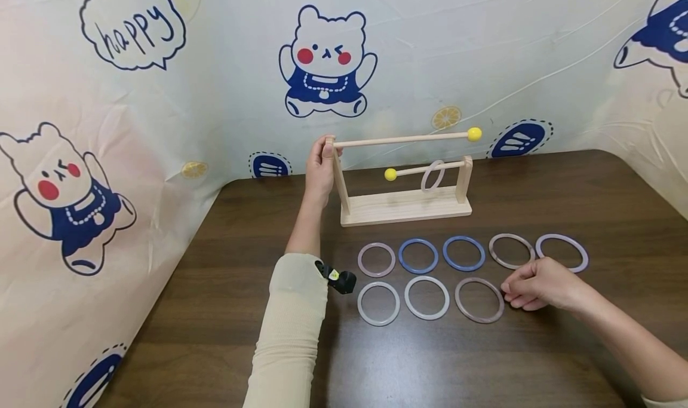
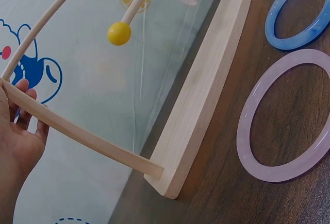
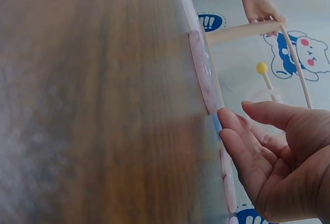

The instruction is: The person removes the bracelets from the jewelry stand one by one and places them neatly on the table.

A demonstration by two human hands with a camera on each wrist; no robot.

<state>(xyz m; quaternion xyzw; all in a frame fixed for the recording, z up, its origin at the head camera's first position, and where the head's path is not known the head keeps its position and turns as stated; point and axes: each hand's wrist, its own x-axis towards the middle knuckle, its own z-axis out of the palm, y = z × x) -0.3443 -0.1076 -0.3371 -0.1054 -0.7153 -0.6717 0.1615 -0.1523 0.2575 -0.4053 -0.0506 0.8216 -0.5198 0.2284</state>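
Note:
A wooden bangle stand [image 1: 376,209] stands on the table with two rods ending in yellow balls [image 1: 474,134]. My left hand [image 1: 321,169] grips the top of its tall left post. Around the lower rod hangs a pale pinkish-white bangle [image 1: 424,183]. My right hand [image 1: 543,285] is low over the table, fingertips at the right edge of a mauve bangle [image 1: 484,320]; whether they touch it I cannot tell. In the right wrist view, the thumb stands apart from the loosely bent fingers [image 3: 234,144], with nothing between them.
Two whitish bangles [image 1: 359,304] lie left of the mauve one. Behind them is a row with a pinkish bangle [image 1: 360,260], two blue bangles [image 1: 401,255], a brownish bangle [image 1: 507,236] and a lavender bangle [image 1: 585,258]. Printed cloth [image 1: 231,67] hangs behind the table.

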